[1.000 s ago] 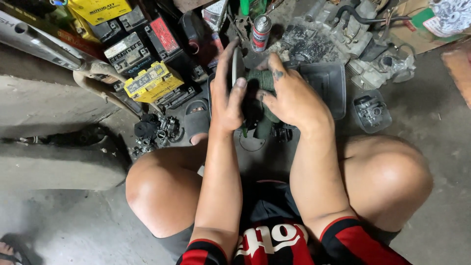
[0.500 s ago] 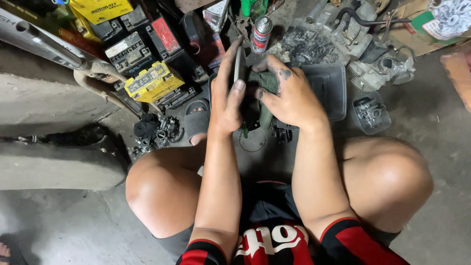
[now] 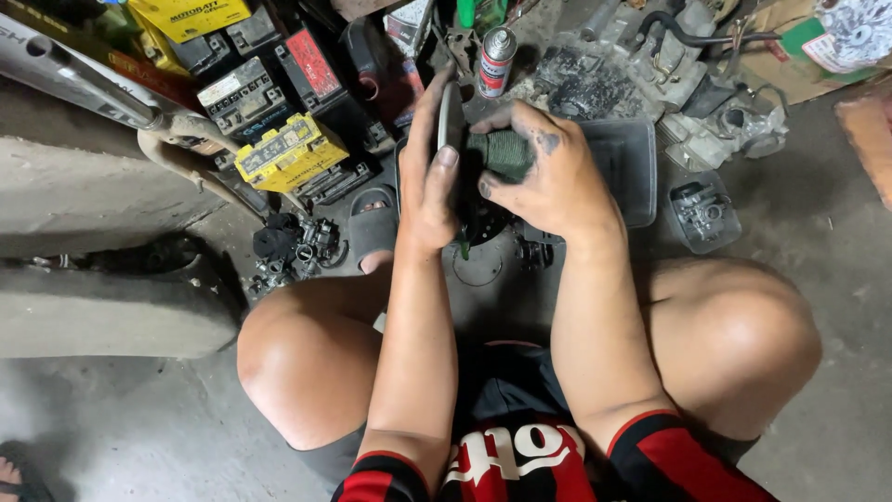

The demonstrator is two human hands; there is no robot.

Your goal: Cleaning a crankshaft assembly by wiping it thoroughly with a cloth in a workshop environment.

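1. The left hand (image 3: 429, 181) grips the rim of a thin metal disc (image 3: 452, 116), held on edge above the floor.
2. The right hand (image 3: 548, 172) is clamped on a dark green pad (image 3: 506, 153), pressed against the disc's face.
3. Just beyond the right hand sits a grey plastic tray (image 3: 624, 167).
4. Greasy fingers could let the disc slip onto the floor parts below.

Yellow box (image 3: 190, 17) top left, red-labelled spray can (image 3: 496, 61), yellow battery (image 3: 290, 151)
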